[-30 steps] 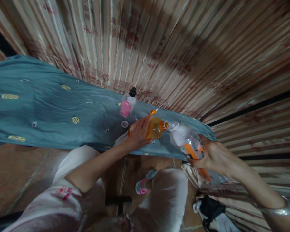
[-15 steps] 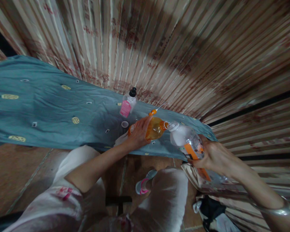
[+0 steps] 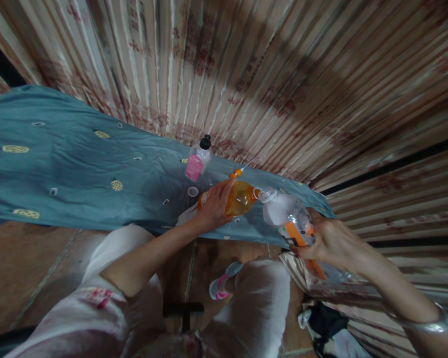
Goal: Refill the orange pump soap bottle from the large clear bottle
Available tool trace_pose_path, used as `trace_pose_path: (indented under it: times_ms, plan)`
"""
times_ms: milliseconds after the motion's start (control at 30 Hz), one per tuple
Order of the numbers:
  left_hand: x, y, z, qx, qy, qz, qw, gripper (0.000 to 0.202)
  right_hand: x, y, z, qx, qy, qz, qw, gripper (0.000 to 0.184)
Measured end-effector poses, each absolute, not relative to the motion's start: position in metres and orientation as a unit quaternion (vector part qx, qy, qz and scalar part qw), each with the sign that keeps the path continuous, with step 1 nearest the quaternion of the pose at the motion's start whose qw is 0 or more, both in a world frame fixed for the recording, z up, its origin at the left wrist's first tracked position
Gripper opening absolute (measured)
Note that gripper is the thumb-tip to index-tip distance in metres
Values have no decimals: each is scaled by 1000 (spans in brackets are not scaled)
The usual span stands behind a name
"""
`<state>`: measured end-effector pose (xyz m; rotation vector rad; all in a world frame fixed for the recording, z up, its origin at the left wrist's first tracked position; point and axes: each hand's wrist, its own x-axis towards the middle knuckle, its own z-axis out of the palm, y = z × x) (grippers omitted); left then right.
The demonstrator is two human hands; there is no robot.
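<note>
My left hand (image 3: 217,206) is wrapped round an orange bottle (image 3: 242,198), tilted on its side with its neck toward the right. In my right hand (image 3: 326,241) is a clear plastic bottle (image 3: 283,211) with an orange label, tipped so that its mouth points up and left. The two bottle mouths meet or nearly meet; whether they touch I cannot tell. Left of the orange bottle, a small white cap (image 3: 192,191) lies on the blue cloth. Behind it is a clear pump-style bottle (image 3: 198,160) with a pink label and black top.
A blue cloth with yellow prints (image 3: 85,169) covers the long surface before me. Small orange balls (image 3: 236,173) with a white cord lie near its back edge. Pleated curtains (image 3: 224,74) hang behind. Dark and pale fabric (image 3: 328,323) lies low at the right, by my legs.
</note>
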<state>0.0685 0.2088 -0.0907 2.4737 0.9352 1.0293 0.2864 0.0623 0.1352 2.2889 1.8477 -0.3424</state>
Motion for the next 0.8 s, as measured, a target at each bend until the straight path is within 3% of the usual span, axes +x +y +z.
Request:
trace_pose_path:
  times_ms: [800]
  plan:
    - [68,209,-89,866,324,354,141,105,282,62,140,771,616,-127,101,41]
